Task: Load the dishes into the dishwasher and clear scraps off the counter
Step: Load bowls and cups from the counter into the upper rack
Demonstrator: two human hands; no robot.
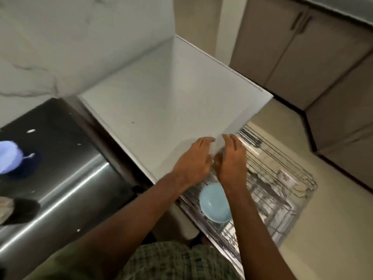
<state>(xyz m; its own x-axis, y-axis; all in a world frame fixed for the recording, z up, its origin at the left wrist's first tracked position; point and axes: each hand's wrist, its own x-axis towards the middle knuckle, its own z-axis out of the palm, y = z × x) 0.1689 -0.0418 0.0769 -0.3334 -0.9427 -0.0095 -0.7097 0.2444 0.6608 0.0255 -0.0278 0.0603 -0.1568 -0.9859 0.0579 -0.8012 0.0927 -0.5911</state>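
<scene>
Both hands, the left hand [191, 162] and the right hand [232, 160], hover with a spread, empty grip above the pulled-out wire rack [282, 190], probably to reach it. One blue bowl [215, 203] already stands tilted in the rack so water can drain, while another bluish dish [9, 156] waits in the steel sink [60, 178] beside the white worktop [161, 110].

Soft dim indoor light, glare streaks on steel sink [66, 178], motion blur throughout, wide-angle bending at edges

Your bowl [215, 203] in the silver wire rack [282, 190] is pale blue; the counter [153, 102] is white, the wall [60, 47] white with grey veins, your shirt [171, 261] green checked.
</scene>
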